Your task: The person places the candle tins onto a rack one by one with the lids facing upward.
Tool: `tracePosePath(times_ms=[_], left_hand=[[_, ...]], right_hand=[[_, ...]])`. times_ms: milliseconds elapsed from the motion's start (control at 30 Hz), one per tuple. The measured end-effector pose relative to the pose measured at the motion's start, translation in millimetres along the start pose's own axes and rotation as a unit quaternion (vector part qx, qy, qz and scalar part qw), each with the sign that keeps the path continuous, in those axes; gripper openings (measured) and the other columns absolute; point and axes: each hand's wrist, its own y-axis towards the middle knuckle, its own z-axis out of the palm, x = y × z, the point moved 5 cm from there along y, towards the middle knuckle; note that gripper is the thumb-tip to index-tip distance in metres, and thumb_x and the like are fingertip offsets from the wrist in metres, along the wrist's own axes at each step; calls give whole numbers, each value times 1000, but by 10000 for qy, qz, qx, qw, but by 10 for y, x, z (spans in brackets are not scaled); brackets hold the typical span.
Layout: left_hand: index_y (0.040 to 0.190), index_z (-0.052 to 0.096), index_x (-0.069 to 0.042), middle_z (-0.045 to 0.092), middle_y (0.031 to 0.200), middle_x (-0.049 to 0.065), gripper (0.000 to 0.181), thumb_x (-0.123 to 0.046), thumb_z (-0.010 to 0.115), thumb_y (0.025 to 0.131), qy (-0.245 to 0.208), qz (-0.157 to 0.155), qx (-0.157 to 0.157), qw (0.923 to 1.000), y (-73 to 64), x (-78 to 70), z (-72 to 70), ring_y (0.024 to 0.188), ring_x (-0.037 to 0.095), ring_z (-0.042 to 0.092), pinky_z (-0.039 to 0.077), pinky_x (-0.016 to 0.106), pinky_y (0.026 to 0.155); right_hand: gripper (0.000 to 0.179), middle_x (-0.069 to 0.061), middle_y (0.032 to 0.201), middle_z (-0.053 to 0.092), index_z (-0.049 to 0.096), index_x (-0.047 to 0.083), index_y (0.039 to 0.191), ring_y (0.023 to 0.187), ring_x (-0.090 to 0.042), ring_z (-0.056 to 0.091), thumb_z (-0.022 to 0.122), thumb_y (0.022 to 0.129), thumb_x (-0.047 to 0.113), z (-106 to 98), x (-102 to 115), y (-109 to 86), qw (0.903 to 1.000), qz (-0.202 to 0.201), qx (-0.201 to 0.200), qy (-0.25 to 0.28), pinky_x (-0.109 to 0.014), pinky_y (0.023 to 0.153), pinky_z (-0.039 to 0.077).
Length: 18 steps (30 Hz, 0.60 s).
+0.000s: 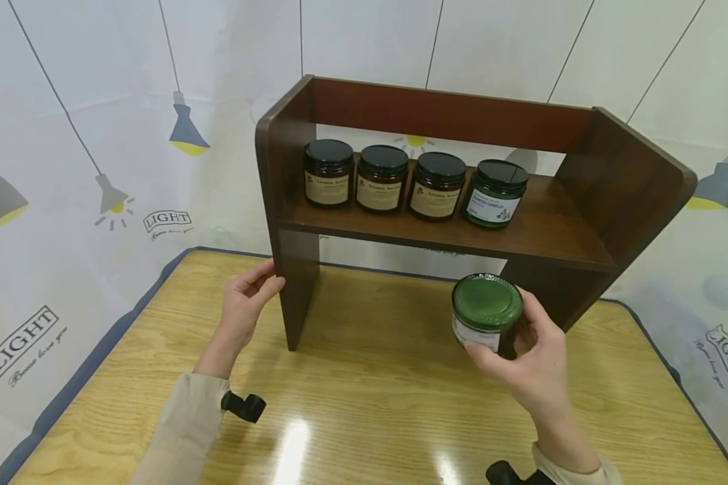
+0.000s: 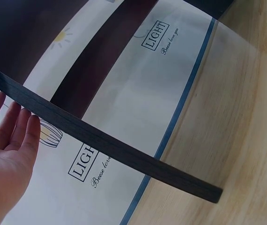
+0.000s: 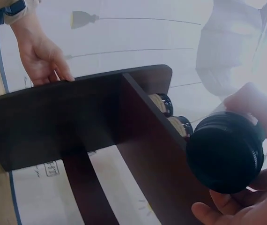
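Observation:
My right hand (image 1: 536,364) grips a green glass candle jar (image 1: 487,304) with a white label, below the shelf board's front edge. The jar's green round end faces up in the head view; a dark round end faces the right wrist camera. With thumb and fingers, my left hand (image 1: 243,310) holds the front edge of the left side panel (image 1: 296,283) of a dark brown wooden shelf (image 1: 449,239). On its board stand three brown jars (image 1: 382,178) with tan labels and black lids. Right of them is another green candle jar (image 1: 495,194) with a black lid.
The shelf stands on a light wooden table (image 1: 364,404). Behind and beside it hangs a pale backdrop (image 1: 230,135) printed with lamps. The shelf's right side panel (image 1: 631,188) rises close to the right hand. Board surface shows right of the green jar.

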Motion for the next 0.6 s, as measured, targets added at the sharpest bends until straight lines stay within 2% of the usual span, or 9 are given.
tracePosePath(times_ms=[167,300,433,600], left_hand=[[103,72,-22,68,100,-6,47,17,55,84,13,-13,-1,10000,0,7,-1,95,7,61,49,18,81],[103,72,-22,68,100,-7,46,17,55,84,30,-38,4,10000,-3,5,-3,95,7,61,49,19,81],[104,72,-21,68,101,-6,45,16,56,85,36,-62,10,10000,-6,3,-2,95,8,61,49,19,81],[103,72,-23,68,100,-7,47,17,55,85,35,-59,0,10000,3,7,-2,95,7,61,49,19,81]], right_hand=[[63,-8,105,63,58,-8,115,89,-14,60,63,56,-30,-113,63,41,9996,-8,-207,176,-16,76,50],[70,-13,109,60,51,-11,120,93,-17,59,60,54,-32,-182,124,83,9987,-126,-288,390,-17,77,50],[74,-15,108,58,49,-8,120,94,-20,56,60,51,-34,-245,167,106,9981,-161,-445,394,-19,78,50],[70,-12,108,58,52,-8,117,92,-19,53,61,52,-32,-307,192,110,9984,-262,-501,49,-17,78,48]])
